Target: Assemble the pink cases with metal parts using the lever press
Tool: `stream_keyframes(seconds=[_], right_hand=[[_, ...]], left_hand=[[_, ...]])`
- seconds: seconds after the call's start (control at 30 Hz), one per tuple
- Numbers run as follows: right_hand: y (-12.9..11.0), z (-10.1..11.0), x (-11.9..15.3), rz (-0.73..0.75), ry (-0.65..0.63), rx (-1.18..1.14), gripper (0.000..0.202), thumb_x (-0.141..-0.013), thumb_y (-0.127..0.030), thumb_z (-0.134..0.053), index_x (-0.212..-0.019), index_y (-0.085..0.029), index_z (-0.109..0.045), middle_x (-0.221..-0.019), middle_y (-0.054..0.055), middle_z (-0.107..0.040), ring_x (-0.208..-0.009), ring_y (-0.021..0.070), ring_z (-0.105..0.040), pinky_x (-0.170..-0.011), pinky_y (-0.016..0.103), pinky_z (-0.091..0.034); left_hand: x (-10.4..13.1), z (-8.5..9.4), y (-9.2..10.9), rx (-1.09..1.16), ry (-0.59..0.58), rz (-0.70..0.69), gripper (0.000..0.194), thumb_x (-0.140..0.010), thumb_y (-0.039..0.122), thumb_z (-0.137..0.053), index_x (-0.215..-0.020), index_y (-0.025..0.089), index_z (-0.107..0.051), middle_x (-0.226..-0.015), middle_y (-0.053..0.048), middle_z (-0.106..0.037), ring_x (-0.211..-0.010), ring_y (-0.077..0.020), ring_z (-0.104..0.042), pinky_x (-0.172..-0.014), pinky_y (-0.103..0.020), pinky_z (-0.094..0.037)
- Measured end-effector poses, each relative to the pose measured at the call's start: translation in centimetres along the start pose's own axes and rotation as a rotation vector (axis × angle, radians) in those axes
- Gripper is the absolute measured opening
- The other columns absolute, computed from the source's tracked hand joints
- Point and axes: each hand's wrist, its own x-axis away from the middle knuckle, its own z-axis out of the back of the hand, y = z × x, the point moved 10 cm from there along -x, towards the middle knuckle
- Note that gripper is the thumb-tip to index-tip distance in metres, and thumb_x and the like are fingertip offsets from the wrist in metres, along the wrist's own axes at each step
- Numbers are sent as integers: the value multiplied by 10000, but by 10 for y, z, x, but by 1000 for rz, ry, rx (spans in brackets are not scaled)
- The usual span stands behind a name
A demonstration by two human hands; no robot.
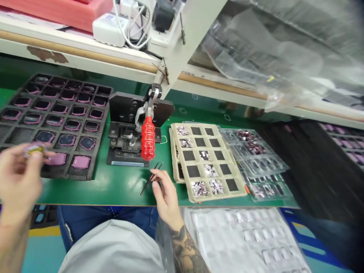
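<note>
Head camera: worn on the person, the only view, facing forward and down
Surface [108,191]: seen close from above, across the middle
Shelf [99,65]: farther off, along the top, slanting
Shirt [113,248]: bottom edge, seen from above

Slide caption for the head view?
Left hand holds a pink-edged part by the dark tray; right hand holds tweezers.
</note>
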Motion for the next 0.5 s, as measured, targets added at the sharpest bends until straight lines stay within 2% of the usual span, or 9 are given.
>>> stream_keyframes(seconds=[0.07, 0.13, 0.2, 0.27, 0.37, 0.5], right_hand=[[-10, -3, 3, 51, 64, -46, 296, -1084, -185, -641, -1366, -251, -700, -1034, 40, -675, -920, 192, -674, -817, 329, -592], [-19, -4, 4, 94, 177, -85, 269, -1069, -148, -659, -1299, -265, -738, -1000, 35, -682, -900, 189, -668, -807, 332, -583], [-22, -4, 5, 91, 300, -186, 276, -1090, -130, -623, -1269, -277, -772, -965, 36, -693, -882, 190, -677, -798, 343, -584], [-20, -7, 5, 44, 390, -326, 281, -1107, -150, -614, -1284, -283, -787, -961, 43, -708, -872, 194, -702, -790, 357, -602], [-14, -22, 2, -18, 377, -485, 289, -1114, -187, -633, -1335, -288, -788, -983, 48, -736, -862, 193, -746, -789, 367, -641], [-12, -39, 1, -12, 246, -469, 265, -1085, -194, -686, -1271, -296, -845, -1178, 96, -769, -1047, 228, -775, -867, 389, -674]], left_hand=[[55, -34, 31, 308, -85, -28, 338, -1014, 428, -798, -1297, 249, -758, -1138, -46, -866, -861, -249, -833, -773, -426, -697], [100, -87, 52, 465, -362, 6, 439, -1056, 363, -769, -1469, 233, -699, -1213, -98, -864, -855, -234, -849, -743, -370, -698], [129, -131, 63, 562, -575, 68, 461, -1095, 361, -726, -1531, 222, -673, -1240, -121, -857, -871, -220, -854, -748, -331, -687], [139, -161, 63, 645, -690, 156, 449, -1102, 393, -719, -1508, 203, -689, -1203, -123, -858, -842, -210, -848, -708, -299, -666], [137, -184, 54, 712, -734, 257, 460, -1076, 431, -750, -1460, 183, -700, -1110, -106, -859, -772, -201, -832, -642, -271, -632], [137, -188, 51, 644, -757, 211, 424, -1093, 402, -721, -1462, 196, -698, -1069, -81, -854, -824, -201, -839, -716, -274, -638]])
